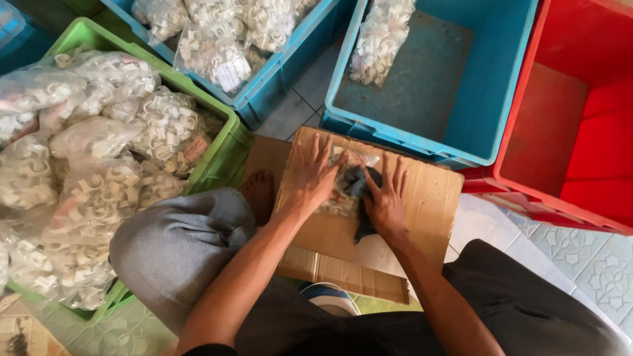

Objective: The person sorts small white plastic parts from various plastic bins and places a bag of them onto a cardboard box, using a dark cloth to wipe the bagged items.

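Brown cardboard (432, 198) lies across my lap and juts out over the tiled floor (580, 254), and both my hands rest on it. My left hand (310, 175) lies flat with the fingers spread wide, palm down, pressing on a clear plastic bag (343, 198) that sits near the middle of the sheet. My right hand (388, 198) is just beside it, fingers also stretched out and apart, lying over a dark cloth (359, 181) that is tucked against the bag. Neither hand is closed around anything; both only press down from above. What the bag holds I cannot tell, as my fingers and the cloth cover most of it. A strip of the cloth trails out below my right palm towards my wrist.

My bare foot (259, 192) pokes out at the left edge of the cardboard, next to my grey trouser knee (178, 244). To my left stands a green crate (221, 148) heaped with clear bags of small white plastic rings (99, 165). Beyond it a blue crate (277, 79) holds more such bags. Straight ahead, touching the far edge of the cardboard, is a second blue crate (428, 86) with one bag of rings (382, 39) in its far left corner. A red crate (567, 125) stands right beside that one, on my right.
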